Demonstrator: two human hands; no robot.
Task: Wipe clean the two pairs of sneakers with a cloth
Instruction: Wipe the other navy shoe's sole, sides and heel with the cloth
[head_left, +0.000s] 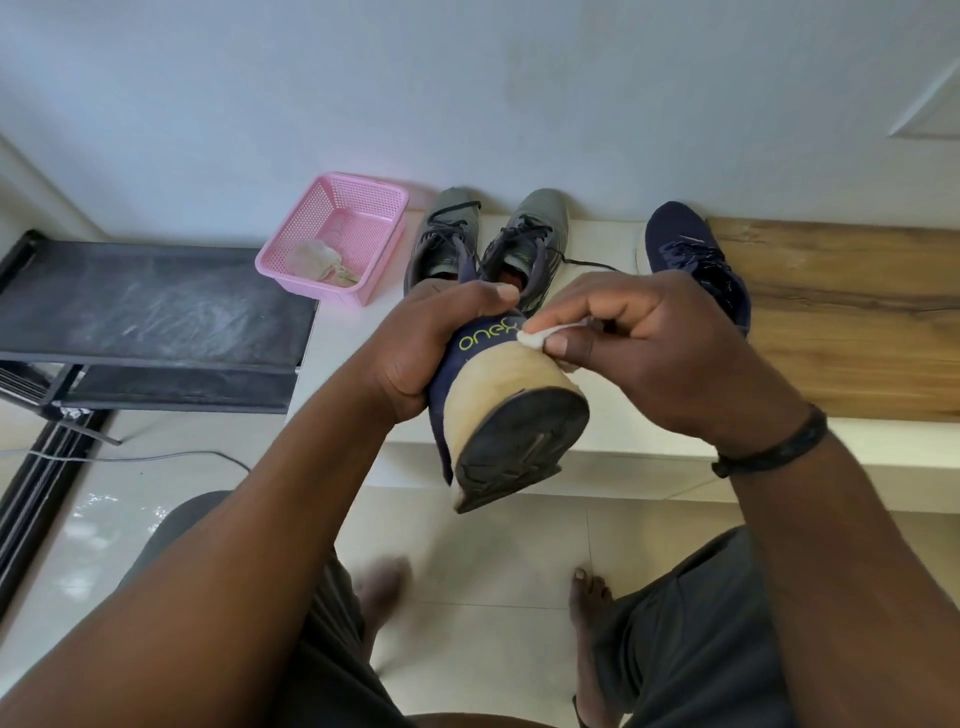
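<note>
Against navy sneaker (498, 395) (left hand (431, 343) gripping), right hand (649, 353) pinches cloth (532, 339).

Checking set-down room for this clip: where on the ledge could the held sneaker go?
Bare wood ledge right of the navy sneaker is free. The white stretch between pink basket and navy sneaker is crowded by the grey pair. The dusty black rack top is bare too.
</note>
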